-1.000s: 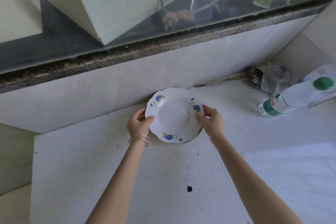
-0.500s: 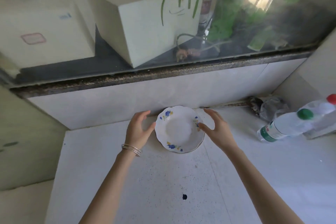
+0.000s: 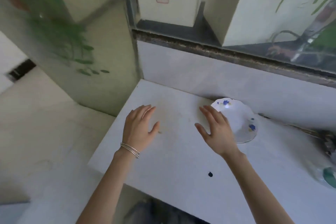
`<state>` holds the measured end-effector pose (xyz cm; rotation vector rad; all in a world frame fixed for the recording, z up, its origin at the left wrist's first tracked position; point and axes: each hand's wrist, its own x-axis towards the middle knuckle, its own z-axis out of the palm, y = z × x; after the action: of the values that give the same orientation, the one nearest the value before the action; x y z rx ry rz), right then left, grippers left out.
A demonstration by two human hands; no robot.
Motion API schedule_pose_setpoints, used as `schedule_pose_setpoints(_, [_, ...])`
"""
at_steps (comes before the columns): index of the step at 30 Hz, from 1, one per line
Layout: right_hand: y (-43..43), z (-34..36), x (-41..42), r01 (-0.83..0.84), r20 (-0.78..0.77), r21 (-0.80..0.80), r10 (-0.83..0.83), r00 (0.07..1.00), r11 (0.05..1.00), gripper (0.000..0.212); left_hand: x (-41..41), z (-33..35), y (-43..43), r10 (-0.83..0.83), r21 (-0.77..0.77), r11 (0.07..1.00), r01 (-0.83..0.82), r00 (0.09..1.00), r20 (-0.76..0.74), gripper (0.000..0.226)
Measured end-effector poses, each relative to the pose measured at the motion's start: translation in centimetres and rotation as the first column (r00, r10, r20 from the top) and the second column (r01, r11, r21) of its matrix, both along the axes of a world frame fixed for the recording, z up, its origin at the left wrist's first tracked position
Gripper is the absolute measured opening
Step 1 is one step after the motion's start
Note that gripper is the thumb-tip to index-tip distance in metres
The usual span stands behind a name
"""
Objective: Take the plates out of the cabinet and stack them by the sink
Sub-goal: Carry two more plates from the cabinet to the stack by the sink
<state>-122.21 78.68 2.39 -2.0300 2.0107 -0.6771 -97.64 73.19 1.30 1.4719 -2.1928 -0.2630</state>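
My left hand (image 3: 140,125) is spread out with straight fingers over the white surface (image 3: 172,160), and it holds nothing. Thin silver bangles (image 3: 130,150) sit on that wrist. My right hand (image 3: 216,129) is spread wide too, palm down, and it also holds nothing. The plate (image 3: 241,122) lies on the surface just to the right of my right hand, close to the back wall (image 3: 200,74). It is white with small blue flowers and a wavy rim. My right hand hides the plate's left edge, so I cannot tell if it touches the plate. My two hands are apart, with bare surface between them. A small dark spot (image 3: 210,174) is on the surface nearer to me. At the far right edge is a blurry see-through thing (image 3: 328,176) with a green bit; I cannot tell what it is.
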Motion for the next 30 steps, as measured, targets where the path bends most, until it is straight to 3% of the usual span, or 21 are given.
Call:
schedule_pose_setpoints(5, [-1.2,-1.5,8.4,-0.255,-0.052,0.060,0.258,0.965,0.965,0.056,9.2,-1.6,4.7,0.214,0.054,0.974,-0.222,0.968,0.131,0.049])
schedule_pose_setpoints(12, [-2.1,-2.4,23.1,-0.508,-0.086,0.144,0.522,0.848,0.849,0.065,22.2,-3.1,11.0,0.459,0.121,0.864,-0.488,0.864,0.206,0.053])
schedule_pose_setpoints(17, [-2.2,-2.0,33.6,-0.617,-0.072,0.149,0.631,0.772,0.772,0.057,31.2,-2.5,13.5,0.572,0.118,0.794,-0.596,0.799,0.185,0.054])
schedule_pose_setpoints(22, [-2.7,-1.2,43.0,-0.698,-0.066,0.134,0.709,0.702,0.704,0.063,39.1,-1.4,15.0,0.648,0.098,0.739,-0.667,0.743,0.168,0.055])
schedule_pose_setpoints(30, [-3.6,0.5,53.7,-0.810,-0.087,0.046,0.810,0.579,0.584,0.056,46.5,-0.4,17.0,0.753,0.022,0.648,-0.761,0.645,0.129,0.051])
